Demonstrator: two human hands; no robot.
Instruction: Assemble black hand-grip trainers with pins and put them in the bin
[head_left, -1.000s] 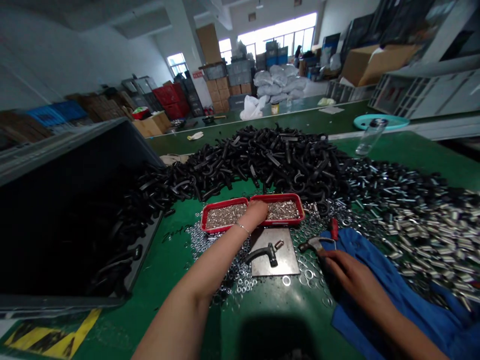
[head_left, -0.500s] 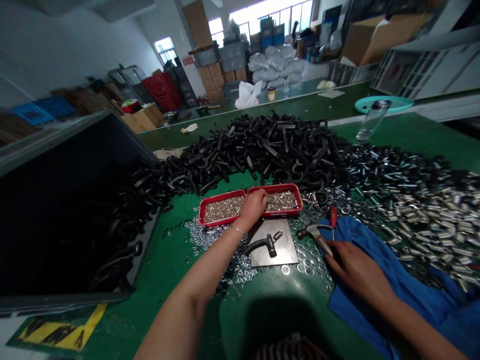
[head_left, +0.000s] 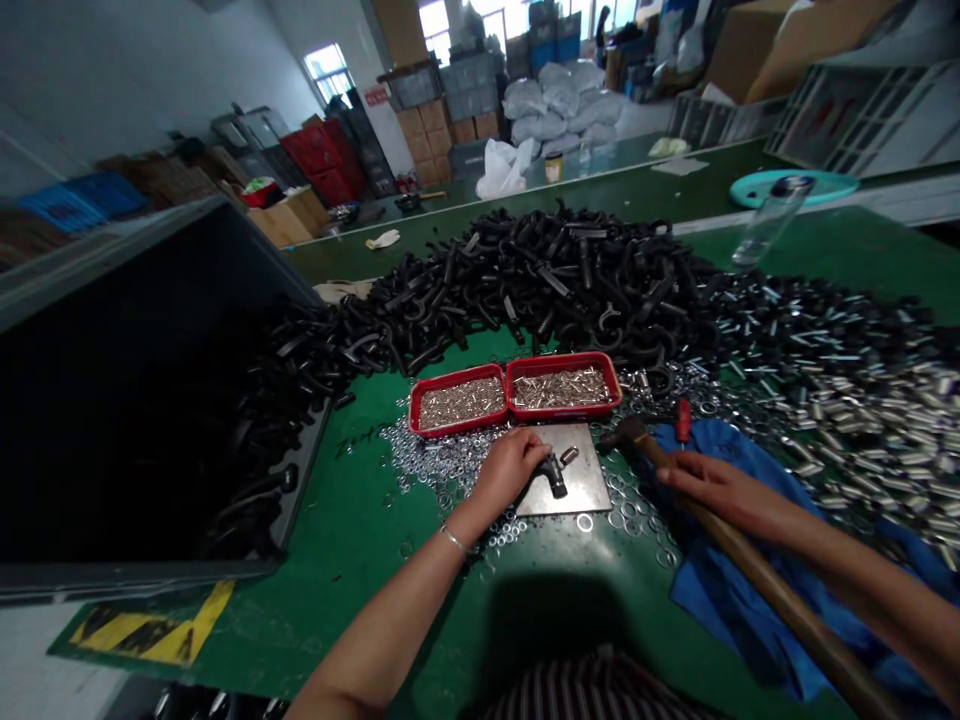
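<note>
A curved black handle part (head_left: 556,477) lies on a square metal plate (head_left: 585,498) in front of me. My left hand (head_left: 514,465) is over it, thumb and fingertips pinched together at its upper end. Whatever small thing they pinch is hidden. A short silver sleeve (head_left: 569,455) lies beside the part on the plate. To the right, my right hand (head_left: 724,490) is closed around the wooden shaft of a hammer (head_left: 757,568). The hammer's head points toward the plate, above a blue cloth (head_left: 712,600).
Two red trays (head_left: 514,410) of small metal pins stand behind the plate. Loose washers (head_left: 634,510) surround it. Black parts (head_left: 562,270) are heaped behind; silver sleeves (head_left: 885,420) spread right. A red-handled screwdriver (head_left: 682,420) lies by the cloth. A grey crate (head_left: 292,500) stands left.
My left hand has come from the right red tray down to the black handle part. My right hand has taken up the hammer, whose long shaft now shows. The view has shifted slightly.
</note>
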